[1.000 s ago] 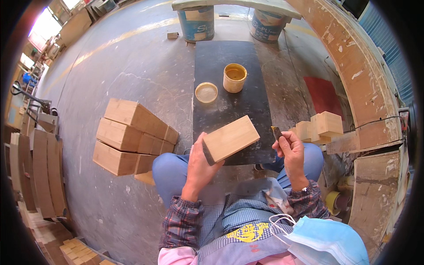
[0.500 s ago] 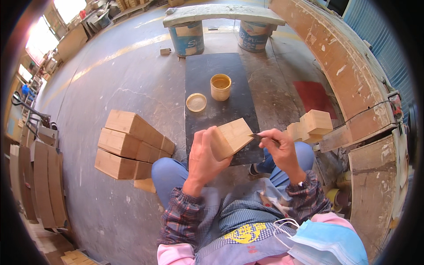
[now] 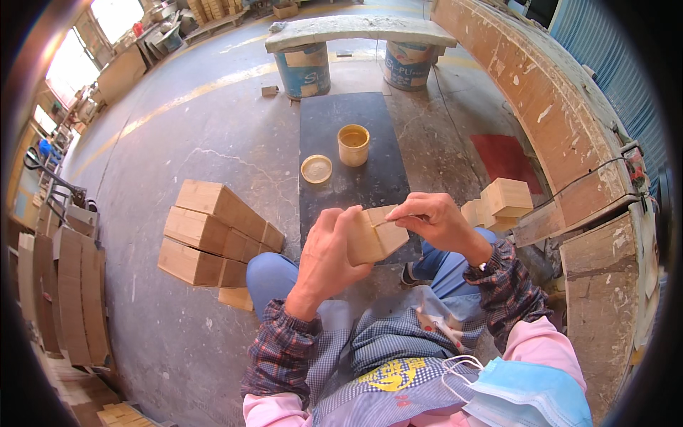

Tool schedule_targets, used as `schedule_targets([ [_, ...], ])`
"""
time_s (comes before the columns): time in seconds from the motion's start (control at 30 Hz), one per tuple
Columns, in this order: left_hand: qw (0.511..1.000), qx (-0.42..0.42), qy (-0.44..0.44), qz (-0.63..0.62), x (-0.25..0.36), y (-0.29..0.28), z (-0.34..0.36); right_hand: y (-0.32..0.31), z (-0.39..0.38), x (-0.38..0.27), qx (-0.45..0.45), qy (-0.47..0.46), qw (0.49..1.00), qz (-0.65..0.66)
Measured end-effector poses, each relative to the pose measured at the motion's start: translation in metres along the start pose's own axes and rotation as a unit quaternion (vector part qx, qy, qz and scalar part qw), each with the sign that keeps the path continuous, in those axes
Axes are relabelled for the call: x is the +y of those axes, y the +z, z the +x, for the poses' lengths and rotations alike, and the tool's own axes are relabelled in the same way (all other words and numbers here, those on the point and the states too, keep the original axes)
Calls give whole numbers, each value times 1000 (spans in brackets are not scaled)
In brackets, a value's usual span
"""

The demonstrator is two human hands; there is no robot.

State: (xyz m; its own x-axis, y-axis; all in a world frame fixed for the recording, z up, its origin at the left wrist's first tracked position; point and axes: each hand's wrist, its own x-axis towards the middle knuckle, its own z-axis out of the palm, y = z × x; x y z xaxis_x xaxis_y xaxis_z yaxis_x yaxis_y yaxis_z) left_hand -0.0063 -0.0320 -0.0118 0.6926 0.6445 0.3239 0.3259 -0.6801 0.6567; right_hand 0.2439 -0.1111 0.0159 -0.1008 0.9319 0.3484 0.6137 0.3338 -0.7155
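My left hand (image 3: 328,254) grips a light wooden block (image 3: 367,240) by its left side, tilted up in front of my knees. In my right hand (image 3: 435,219) is a small thin tool, mostly hidden by the fingers; its narrow tip reaches the upper face of the block. What kind of tool it is, I cannot make out. Beyond the block, an open tub (image 3: 353,145) of yellowish-brown paste stands on a black board (image 3: 331,114). Its round lid (image 3: 316,169) lies to the left of it on the same board.
Stacked wooden blocks (image 3: 213,231) stand left of my left knee. More blocks (image 3: 506,197) are beyond my right knee, near a red mat (image 3: 504,162). A plank bench on two buckets (image 3: 302,70) is at the far end. A long wooden panel (image 3: 548,99) bounds the right side.
My right hand has moved left and up, over the block, bringing the tool's tip from the block's right corner onto its upper face. The left hand still holds the block.
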Motion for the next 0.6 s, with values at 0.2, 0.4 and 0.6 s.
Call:
schedule_targets([
  [0.2,1000,-8,-25,-2,2,-2,-2,-2,-13,-7,-57,4,996,67],
  [0.4,999,-23,-23,-12,4,-3,1,3,-8,0,8,56,991,122],
  [0.6,998,-25,0,65,-2,-2,15,0,-39,19,13,180,941,288],
])
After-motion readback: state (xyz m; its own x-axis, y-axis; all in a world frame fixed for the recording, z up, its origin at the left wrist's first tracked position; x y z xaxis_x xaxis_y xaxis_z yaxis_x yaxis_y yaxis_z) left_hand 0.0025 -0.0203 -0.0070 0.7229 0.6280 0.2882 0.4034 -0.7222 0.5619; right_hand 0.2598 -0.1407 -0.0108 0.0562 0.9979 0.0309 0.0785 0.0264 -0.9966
